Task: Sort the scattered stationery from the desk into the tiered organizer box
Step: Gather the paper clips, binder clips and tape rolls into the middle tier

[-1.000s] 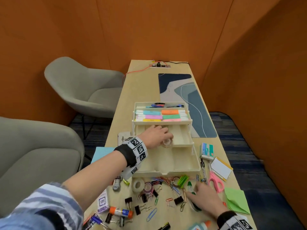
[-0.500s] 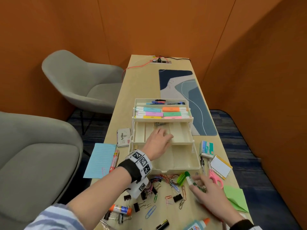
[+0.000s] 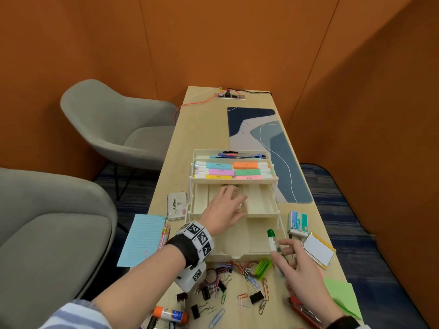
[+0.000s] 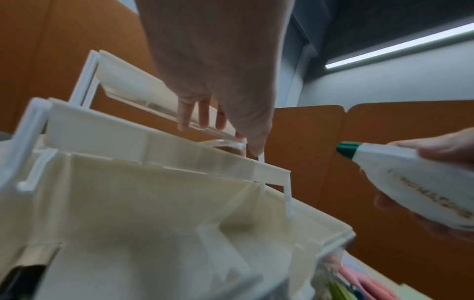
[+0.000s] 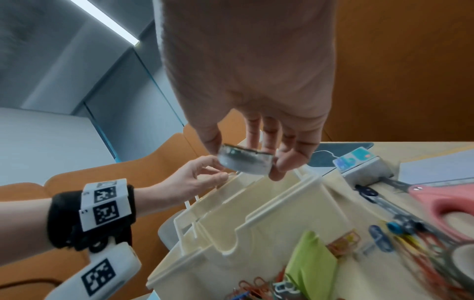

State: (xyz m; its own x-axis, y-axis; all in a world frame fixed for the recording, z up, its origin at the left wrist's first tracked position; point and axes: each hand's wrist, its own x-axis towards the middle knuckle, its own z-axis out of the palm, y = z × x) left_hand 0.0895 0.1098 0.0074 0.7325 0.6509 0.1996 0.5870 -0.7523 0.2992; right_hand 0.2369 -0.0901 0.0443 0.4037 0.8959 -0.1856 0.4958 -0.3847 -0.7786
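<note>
Three tiers make up the cream organizer box (image 3: 234, 243) standing mid-desk, and only part of the sorting looks done. Its top tier holds pens (image 3: 237, 155) at the back and a block of coloured highlighters (image 3: 231, 171) in front. The middle tier is split into narrow compartments; the left hand (image 3: 225, 207) reaches into one near the centre, its fingertips around a small clear tape roll (image 4: 231, 147) that sits in or just over the compartment. Whether the fingers grip it or merely touch it I cannot tell. The bottom tier shows bare cream walls and nothing clearly inside.

The right hand (image 3: 297, 269) holds a white glue stick with a green cap (image 3: 272, 241), thumb and fingers curled round its lower end, poised over the front right of the bottom tier.

Much is left on the desk (image 3: 204, 129): paper clips and binder clips (image 3: 228, 288) in front of the box, another glue stick (image 3: 169, 313), pink scissors (image 5: 441, 207), a staple box (image 3: 298, 222), notepads and an ink pad (image 3: 177, 205). By my judgement, well under half is sorted.
</note>
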